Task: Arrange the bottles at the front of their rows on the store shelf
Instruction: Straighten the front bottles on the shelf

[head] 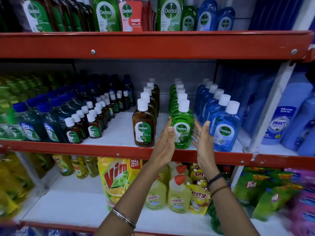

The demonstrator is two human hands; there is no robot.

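Flanking the green bottle (182, 129) at the front of its row, both hands are raised with palms facing each other. Left hand (166, 139) lies against the bottle's left side, fingers (169, 122) straight and pressed together. Right hand (202, 138) sits just beside the bottle's right side, fingers (197, 124) loosely spread; contact cannot be confirmed. All 3 front bottles stand upright close to the red shelf edge (119, 149): brown bottle (144, 126) to the left, blue bottle (224, 129) to the right. Open white shelf separates brown and green rows; a wider bare strip lies left of the brown row. Rear bottles in each row are largely hidden behind front ones. Far-left stock (20, 106) is blurred.
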